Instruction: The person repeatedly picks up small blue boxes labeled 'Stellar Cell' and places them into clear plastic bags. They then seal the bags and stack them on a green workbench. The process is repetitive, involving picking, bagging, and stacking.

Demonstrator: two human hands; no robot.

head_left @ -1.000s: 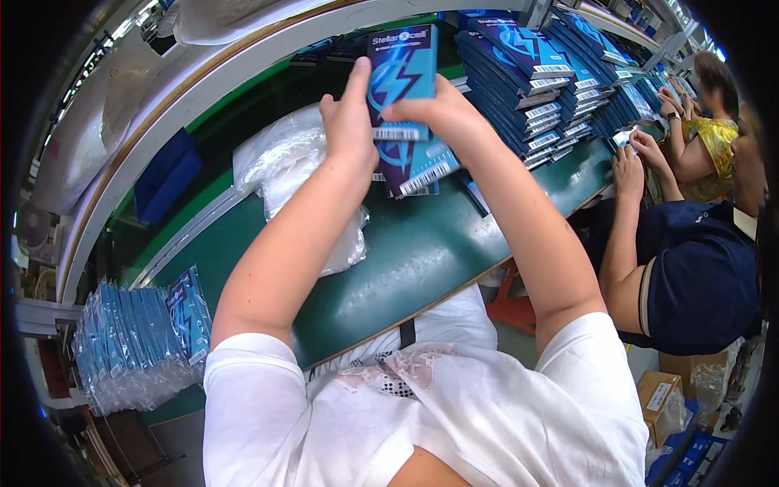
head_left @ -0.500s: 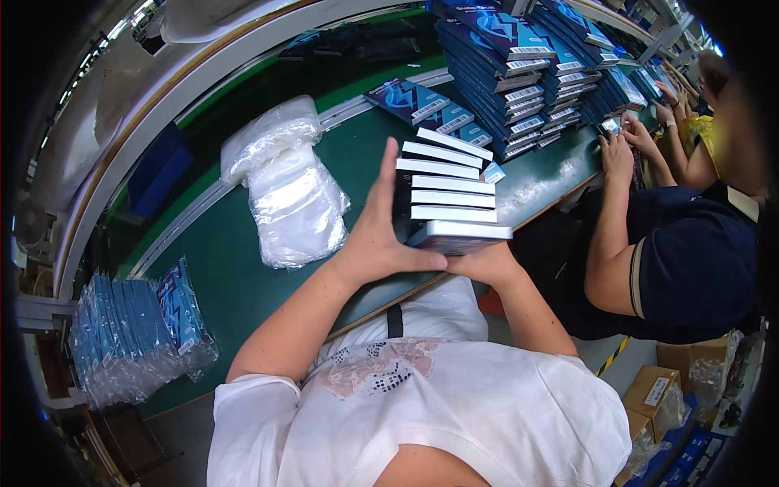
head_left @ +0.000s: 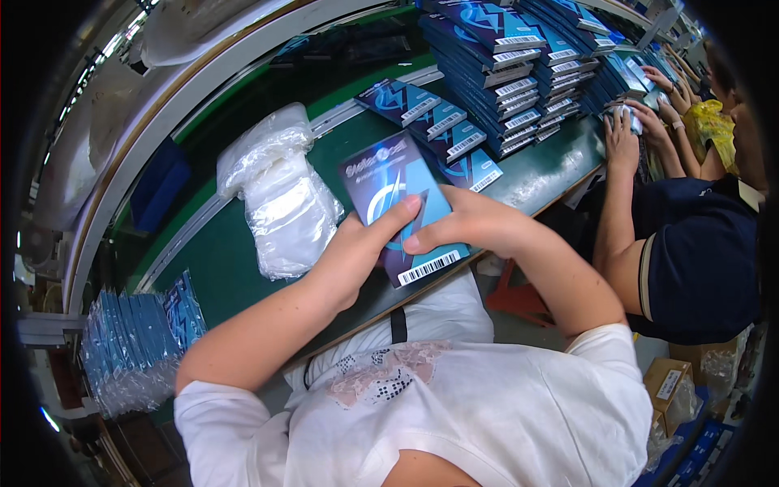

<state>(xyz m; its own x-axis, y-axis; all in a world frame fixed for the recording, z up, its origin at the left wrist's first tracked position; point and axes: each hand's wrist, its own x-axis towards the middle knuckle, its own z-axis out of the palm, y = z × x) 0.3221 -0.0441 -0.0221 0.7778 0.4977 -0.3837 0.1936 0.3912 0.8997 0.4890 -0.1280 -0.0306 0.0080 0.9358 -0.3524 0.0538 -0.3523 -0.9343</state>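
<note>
In front of my body, over the table's near edge, I hold dark blue and purple flat boxes (head_left: 381, 174) with the printed face up and the barcode edge toward me. Only the top box shows; how many lie under it is hidden. My left hand (head_left: 361, 243) grips the left side, its thumb pressed on the face. From the right, my right hand (head_left: 479, 223) clasps the opposite side, thumb also on top. Just beyond lie several overlapping boxes of the same kind (head_left: 446, 122). To the left of my hands rests a pile of clear plastic bags (head_left: 288, 211).
Tall stacks of matching boxes (head_left: 487, 89) stand at the back right of the green table (head_left: 235, 280). Bagged boxes (head_left: 134, 337) stand in a row at the far left. A co-worker (head_left: 690, 252) in dark blue sits close on my right. Cartons (head_left: 669, 385) are at lower right.
The boxes, fanned with their white edges showing before, are now squared and turned face up. My left fingers, stretched upright earlier, have closed round them, and my right hand has come up onto their right side.
</note>
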